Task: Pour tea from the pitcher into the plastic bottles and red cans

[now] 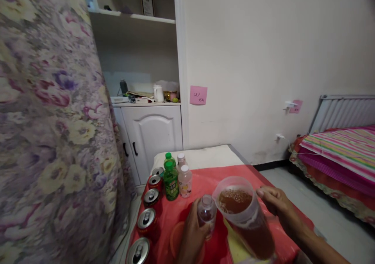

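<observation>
My right hand grips a clear plastic pitcher of brown liquid, tilted with its spout toward a small clear bottle. The bottle stands open-topped, and my left hand is wrapped round it from the left. A little brown liquid shows inside the bottle. Both sit over a red cloth on the table. An orange disc lies on the cloth under my left wrist.
Several red drink cans line the table's left edge. A green bottle and two pale bottles stand behind them. A flowered curtain hangs at left. A white cabinet stands behind, a striped bed at right.
</observation>
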`<state>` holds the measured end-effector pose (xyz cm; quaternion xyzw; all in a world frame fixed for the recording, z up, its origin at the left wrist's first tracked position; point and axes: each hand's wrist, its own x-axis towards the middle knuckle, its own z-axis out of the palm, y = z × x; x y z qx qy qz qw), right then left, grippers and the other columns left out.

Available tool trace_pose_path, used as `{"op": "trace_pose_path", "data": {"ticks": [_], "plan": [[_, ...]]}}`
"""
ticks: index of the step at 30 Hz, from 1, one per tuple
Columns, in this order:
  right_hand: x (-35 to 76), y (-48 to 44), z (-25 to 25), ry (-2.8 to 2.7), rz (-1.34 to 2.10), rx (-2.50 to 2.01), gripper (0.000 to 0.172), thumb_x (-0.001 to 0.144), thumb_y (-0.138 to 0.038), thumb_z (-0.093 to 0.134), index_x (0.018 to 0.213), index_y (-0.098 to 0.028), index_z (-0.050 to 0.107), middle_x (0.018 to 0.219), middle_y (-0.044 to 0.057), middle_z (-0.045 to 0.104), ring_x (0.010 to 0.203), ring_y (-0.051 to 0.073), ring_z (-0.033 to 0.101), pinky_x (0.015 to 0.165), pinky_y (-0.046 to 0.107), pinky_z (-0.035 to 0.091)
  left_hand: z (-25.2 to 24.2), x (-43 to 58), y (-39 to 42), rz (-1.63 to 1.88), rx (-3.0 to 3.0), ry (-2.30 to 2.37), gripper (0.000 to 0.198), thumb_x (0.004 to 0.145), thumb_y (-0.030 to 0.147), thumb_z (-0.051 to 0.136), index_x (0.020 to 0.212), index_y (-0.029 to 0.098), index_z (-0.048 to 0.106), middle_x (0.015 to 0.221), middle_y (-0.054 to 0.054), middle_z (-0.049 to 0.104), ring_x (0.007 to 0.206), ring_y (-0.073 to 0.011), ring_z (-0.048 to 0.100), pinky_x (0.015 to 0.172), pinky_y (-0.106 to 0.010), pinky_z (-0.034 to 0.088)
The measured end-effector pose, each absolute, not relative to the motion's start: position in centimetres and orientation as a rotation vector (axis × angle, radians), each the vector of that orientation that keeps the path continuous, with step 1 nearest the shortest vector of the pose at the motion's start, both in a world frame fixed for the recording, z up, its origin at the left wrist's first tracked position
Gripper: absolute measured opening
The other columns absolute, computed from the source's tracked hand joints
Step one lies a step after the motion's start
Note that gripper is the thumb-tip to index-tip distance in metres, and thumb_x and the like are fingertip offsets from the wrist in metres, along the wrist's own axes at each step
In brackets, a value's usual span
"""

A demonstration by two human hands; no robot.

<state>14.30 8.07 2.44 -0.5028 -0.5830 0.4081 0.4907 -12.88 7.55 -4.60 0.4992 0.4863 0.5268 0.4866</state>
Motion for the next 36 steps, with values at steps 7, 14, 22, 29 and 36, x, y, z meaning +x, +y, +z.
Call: {"op": "trace_pose_path", "data": {"ticks": [7,14,22,29,36], "plan": [[15.2,8.3,0.3,-1.233,0.924,-1.138,0.053,0.085,-0.059,0.062,0.058,-0.026,0.03,0.058,-0.009,0.021,0.054,0.011,0.017,0.053,0.031,0.013,-4.4,-13.1,8.0,1.281,1.293,1.272,0.069,0.057,0.015,0.063,0.126,0.021,0.055,0.129,-0.009,0.071,0.121,-0.029,0.064,0.103,-0.038,0.051],[15.2,9.2,-3.1,-1.034,0.887,-1.031,0.05,0.082,-0.054,0.067,0.055,-0.026,0.035,0.055,-0.009,0.024,0.054,0.011,0.017,0.051,0.031,0.013,-4.3,-13.4,8.4,1.297,1.317,1.389,0.074,0.058,0.021,0.064,0.131,0.012,0.052,0.143,-0.021,0.061,0.131,-0.0321,0.059,0.113,-0.044,0.045],[14.9,9.7,-5.0,-0.968,0.882,-0.972,0.048,0.084,-0.05,0.065,0.055,-0.026,0.036,0.055,-0.009,0.026,0.053,0.012,0.017,0.051,0.031,0.015,-4.3,-13.6,8.6,1.27,1.34,1.396,0.08,0.063,0.025,0.064,0.14,0.01,0.045,0.151,-0.023,0.053,0.135,-0.0319,0.056,0.117,-0.046,0.041],[15.2,9.9,-5.1,-0.946,0.878,-0.947,0.046,0.085,-0.049,0.065,0.056,-0.026,0.036,0.056,-0.009,0.026,0.054,0.012,0.018,0.051,0.032,0.016,-5.7,-13.9,8.9,1.308,1.271,1.343,0.085,0.063,0.023,0.067,0.144,0.014,0.042,0.15,-0.021,0.055,0.131,-0.0335,0.06,0.113,-0.048,0.046],[14.4,10.2,-5.7,-0.93,0.862,-0.927,0.047,0.088,-0.047,0.062,0.055,-0.026,0.037,0.054,-0.008,0.027,0.052,0.012,0.021,0.051,0.032,0.017,-5.3,-14.0,8.8,1.334,1.267,1.359,0.08,0.062,0.021,0.069,0.139,0.017,0.05,0.136,-0.015,0.068,0.12,-0.0309,0.068,0.105,-0.044,0.053]]}}
